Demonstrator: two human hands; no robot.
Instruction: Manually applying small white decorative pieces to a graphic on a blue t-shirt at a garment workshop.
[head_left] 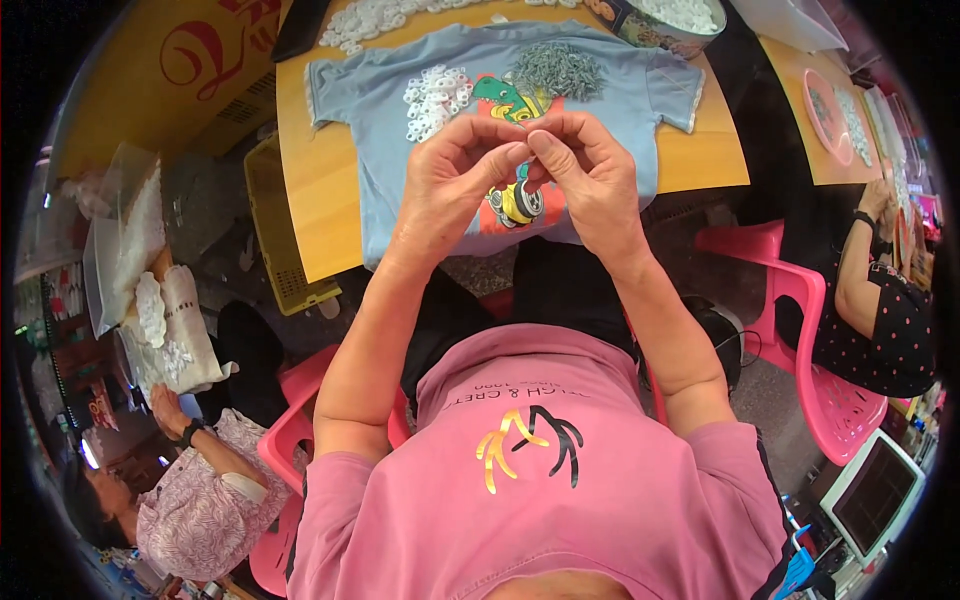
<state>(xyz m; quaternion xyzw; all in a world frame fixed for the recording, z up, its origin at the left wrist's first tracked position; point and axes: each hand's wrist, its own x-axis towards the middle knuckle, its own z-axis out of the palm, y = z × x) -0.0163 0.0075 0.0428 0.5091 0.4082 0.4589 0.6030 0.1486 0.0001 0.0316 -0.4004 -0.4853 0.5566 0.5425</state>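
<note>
My left hand (448, 180) and my right hand (588, 172) meet over a blue-grey T-shirt (400, 190) spread on the table. Thumbs and forefingers are pinched together, tip to tip; whatever sits between them is too small to make out. Just beyond my left hand lies a pile of small white plastic pieces with holes (436, 100). A heap of thin grey metal pieces, like small nails (557, 73), rests beyond my right hand. Between and below my hands the shirt's printed cartoon picture (515, 205) shows.
More white pieces (375, 20) lie along the table's (310, 190) far edge, beside a full round tin (665, 35). A yellow crate (270, 220) stands left of the table. People sit at both sides, near a pink chair (800, 330). A pink tray (828, 118) rests on the right-hand table.
</note>
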